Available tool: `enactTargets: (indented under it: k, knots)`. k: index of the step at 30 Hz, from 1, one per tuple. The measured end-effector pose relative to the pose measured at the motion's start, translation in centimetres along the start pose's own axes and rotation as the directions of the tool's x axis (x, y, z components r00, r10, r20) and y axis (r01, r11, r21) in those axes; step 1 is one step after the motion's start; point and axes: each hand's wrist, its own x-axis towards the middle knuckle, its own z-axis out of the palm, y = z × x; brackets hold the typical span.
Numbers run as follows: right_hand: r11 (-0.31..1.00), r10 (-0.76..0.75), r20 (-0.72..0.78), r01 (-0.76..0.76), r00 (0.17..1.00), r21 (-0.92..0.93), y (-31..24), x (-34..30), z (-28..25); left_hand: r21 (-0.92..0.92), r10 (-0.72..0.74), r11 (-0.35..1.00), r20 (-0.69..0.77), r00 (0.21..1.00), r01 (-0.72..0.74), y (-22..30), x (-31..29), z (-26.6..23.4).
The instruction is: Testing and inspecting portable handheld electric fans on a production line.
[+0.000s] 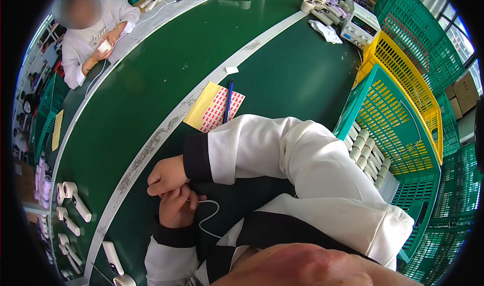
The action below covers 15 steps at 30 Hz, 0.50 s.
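Observation:
My two hands meet above the green table, left of its middle. My right hand (169,176) is closed, its fingers curled under and mostly hidden. Just below and touching it, my left hand (176,206) has its fingers bent together around one end of a thin white cable (216,213). From those fingers the cable curves down toward my chest. Whatever else may lie between the hands cannot be seen. Nearest on the lower left lies a white handheld device (112,258) with a dark panel, beside a round white head (124,280).
Beyond my right forearm lie a yellow pad (202,104), a red-patterned sheet (214,112) and a blue pen (229,100). A green crate (375,114) holds several pale devices at right, before a yellow crate (403,69). A power supply (360,24) stands far right. Across the table sits a co-worker (96,39).

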Motion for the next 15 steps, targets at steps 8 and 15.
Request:
enactTargets:
  k: [8, 15]
  knots:
    - [0.994, -0.047, -0.122, 0.035, 0.991, -0.101, 0.54, 0.62, 0.00, -0.100, 0.009, 0.995, -0.034, 0.999, -0.013, -0.03, -0.03, 0.25]
    - [0.986, -0.123, -0.111, 0.108, 0.986, -0.128, 0.57, 0.57, -0.04, -0.123, -0.016, 0.992, -0.003, 1.000, 0.015, -0.09, 0.05, -0.04]
